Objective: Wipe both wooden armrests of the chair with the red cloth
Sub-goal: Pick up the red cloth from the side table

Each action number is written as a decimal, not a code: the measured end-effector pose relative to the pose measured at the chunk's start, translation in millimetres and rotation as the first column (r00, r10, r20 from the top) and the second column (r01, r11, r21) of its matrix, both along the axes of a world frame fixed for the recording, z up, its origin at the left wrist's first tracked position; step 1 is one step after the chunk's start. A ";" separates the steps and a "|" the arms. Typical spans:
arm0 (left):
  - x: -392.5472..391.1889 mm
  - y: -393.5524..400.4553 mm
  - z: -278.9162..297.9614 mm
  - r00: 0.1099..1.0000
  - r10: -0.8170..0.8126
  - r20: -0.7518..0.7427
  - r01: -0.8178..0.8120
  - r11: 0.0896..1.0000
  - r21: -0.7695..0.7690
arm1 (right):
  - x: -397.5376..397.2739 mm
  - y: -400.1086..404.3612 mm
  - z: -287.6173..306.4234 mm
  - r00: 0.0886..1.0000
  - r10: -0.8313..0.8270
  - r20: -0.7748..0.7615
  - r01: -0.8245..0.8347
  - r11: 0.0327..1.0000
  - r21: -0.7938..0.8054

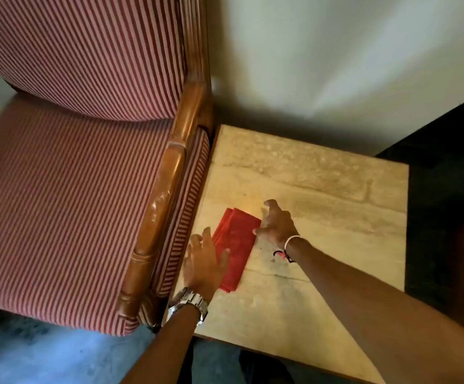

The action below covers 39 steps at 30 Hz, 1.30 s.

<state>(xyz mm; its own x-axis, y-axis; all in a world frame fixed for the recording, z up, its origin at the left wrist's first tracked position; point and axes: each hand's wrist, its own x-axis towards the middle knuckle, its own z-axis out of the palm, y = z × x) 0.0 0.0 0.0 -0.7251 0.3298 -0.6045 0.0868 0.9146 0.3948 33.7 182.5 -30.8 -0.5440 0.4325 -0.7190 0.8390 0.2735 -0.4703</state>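
Note:
A folded red cloth (235, 245) lies flat on a pale stone side table (322, 217) just right of the chair. My left hand (204, 263), with a metal watch on the wrist, rests with fingers spread at the cloth's left edge. At the cloth's far right corner, my right hand (276, 223) hovers with spread fingers, seemingly touching it. One wooden armrest (167, 195) of the red-striped chair (67, 189) runs along the table's left side. The other armrest is out of view.
A pale wall (336, 51) stands behind the table. Dark furniture (447, 189) borders the table on the right. Blue-grey floor (45, 356) shows below the chair's seat.

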 end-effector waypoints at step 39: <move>-143.8 -122.2 48.4 0.992 0.122 -0.043 -0.102 0.941 0.324 | -142.5 -145.4 88.2 0.891 -0.178 -0.418 0.299 0.922 0.245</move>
